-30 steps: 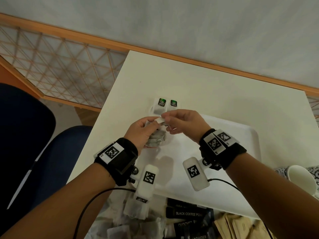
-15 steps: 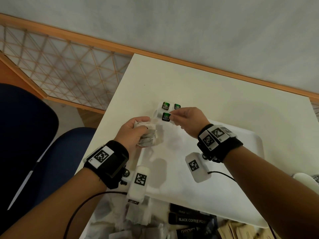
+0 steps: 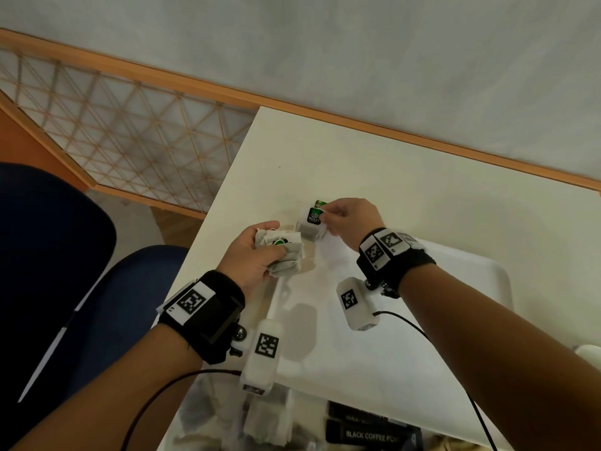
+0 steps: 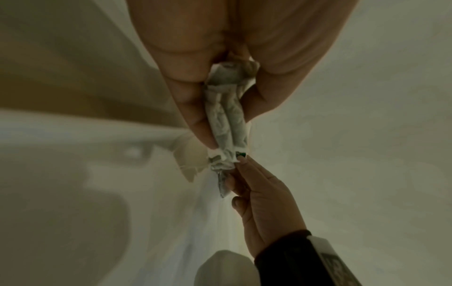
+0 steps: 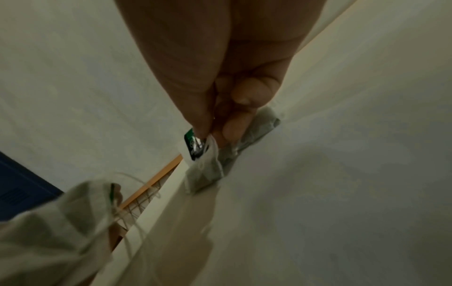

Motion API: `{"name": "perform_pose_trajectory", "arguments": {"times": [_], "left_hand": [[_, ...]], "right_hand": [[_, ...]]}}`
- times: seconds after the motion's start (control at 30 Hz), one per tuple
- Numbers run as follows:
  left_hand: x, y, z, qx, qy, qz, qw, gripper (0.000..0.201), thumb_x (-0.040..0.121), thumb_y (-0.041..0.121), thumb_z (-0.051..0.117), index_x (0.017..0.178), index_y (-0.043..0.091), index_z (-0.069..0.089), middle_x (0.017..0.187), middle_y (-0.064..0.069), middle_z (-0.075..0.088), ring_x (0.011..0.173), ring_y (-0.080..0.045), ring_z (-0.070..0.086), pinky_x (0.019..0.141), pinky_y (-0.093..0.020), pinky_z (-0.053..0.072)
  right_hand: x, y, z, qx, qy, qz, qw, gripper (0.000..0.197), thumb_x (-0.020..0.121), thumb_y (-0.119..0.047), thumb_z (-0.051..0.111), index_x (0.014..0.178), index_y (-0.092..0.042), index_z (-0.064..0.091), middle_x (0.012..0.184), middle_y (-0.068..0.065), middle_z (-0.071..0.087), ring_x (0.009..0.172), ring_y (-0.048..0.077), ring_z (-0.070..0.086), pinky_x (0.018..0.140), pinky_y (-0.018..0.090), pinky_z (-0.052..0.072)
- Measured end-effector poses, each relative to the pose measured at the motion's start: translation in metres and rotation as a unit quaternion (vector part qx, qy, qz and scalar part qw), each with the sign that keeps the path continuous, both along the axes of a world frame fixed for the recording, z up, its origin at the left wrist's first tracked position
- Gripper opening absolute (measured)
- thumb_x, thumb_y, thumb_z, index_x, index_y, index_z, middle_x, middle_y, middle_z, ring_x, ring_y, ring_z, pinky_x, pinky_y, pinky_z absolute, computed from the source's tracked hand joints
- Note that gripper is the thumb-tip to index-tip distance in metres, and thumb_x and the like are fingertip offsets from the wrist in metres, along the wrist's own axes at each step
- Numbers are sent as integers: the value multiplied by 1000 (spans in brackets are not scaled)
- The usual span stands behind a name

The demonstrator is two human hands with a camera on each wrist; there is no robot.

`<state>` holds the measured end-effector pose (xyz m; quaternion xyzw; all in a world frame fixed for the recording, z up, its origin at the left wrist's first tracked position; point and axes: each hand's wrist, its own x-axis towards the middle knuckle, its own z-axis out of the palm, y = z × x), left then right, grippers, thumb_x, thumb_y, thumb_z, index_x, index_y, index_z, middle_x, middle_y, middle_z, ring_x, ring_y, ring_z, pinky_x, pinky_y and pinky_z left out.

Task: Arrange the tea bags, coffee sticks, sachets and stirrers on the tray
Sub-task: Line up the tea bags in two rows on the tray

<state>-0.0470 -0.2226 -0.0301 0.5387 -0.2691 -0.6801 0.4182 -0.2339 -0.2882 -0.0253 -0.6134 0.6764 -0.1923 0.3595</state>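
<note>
My left hand [image 3: 257, 252] grips a bunch of white tea bags [image 3: 284, 252] above the near left corner of the white tray [image 3: 455, 320]; the same bunch of tea bags [image 4: 226, 123] hangs between thumb and fingers in the left wrist view. My right hand [image 3: 344, 219] pinches the green tag of a tea bag [image 3: 312, 222] lying at the tray's far left corner, on top of others laid there. In the right wrist view the fingertips [image 5: 227, 129] hold that green tag [image 5: 193, 143] just above the tea bag [image 5: 205, 172].
At the table's near edge lie loose tea bags [image 3: 263, 424], black coffee sticks [image 3: 370, 434] and brown sachets [image 3: 448, 445]. A white cup [image 3: 588, 349] stands at the right. A blue chair [image 3: 97, 304] is left of the table [image 3: 422, 177].
My right hand took one tea bag from the left hand's bunch and carried it away to the tray's far left corner, setting it down on those lying there. The left hand drew back slightly.
</note>
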Motion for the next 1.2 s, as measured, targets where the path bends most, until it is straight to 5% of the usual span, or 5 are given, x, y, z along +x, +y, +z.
{"name": "perform_pose_trajectory", "arguments": {"times": [0.2, 0.37, 0.7, 0.93, 1.2], "left_hand": [[-8, 1, -1, -4, 18, -18, 1000, 44, 74, -11, 55, 106, 19, 58, 101, -9, 62, 86, -22, 60, 72, -33, 51], [-18, 4, 0, -28, 26, -27, 999, 40, 85, -16, 50, 103, 18, 60, 96, -10, 65, 82, -20, 65, 75, -36, 54], [-28, 9, 3, -30, 62, -40, 997, 35, 82, -15, 58, 99, 15, 61, 86, -10, 67, 68, -18, 68, 49, -24, 51], [-29, 11, 0, -47, 78, -40, 995, 40, 78, -19, 59, 102, 13, 61, 94, -12, 66, 85, -25, 67, 61, -31, 57], [-27, 11, -5, -37, 54, -9, 998, 26, 85, -4, 61, 102, 15, 63, 88, -4, 69, 75, -15, 67, 55, -28, 56]], "right_hand": [[-5, 13, 8, -82, -4, -8, 997, 13, 86, -30, 64, 99, -28, 66, 75, -7, 61, 67, 5, 56, 61, 16, 42], [0, 40, 16, 17, -84, 87, 992, 18, 83, -37, 69, 100, -31, 68, 77, -12, 64, 69, 0, 58, 63, 14, 44], [-14, 53, 24, 54, -227, -16, 972, 16, 83, -5, 67, 80, -20, 73, 66, 1, 65, 60, 11, 58, 64, 25, 55], [-13, 57, 29, 79, -205, 18, 975, 19, 80, -20, 73, 97, -26, 66, 84, 5, 72, 75, 15, 67, 67, 28, 57], [-16, 59, 32, 90, -255, -19, 963, 20, 79, 1, 70, 90, -16, 71, 72, 4, 69, 64, 14, 62, 61, 22, 55]]}}
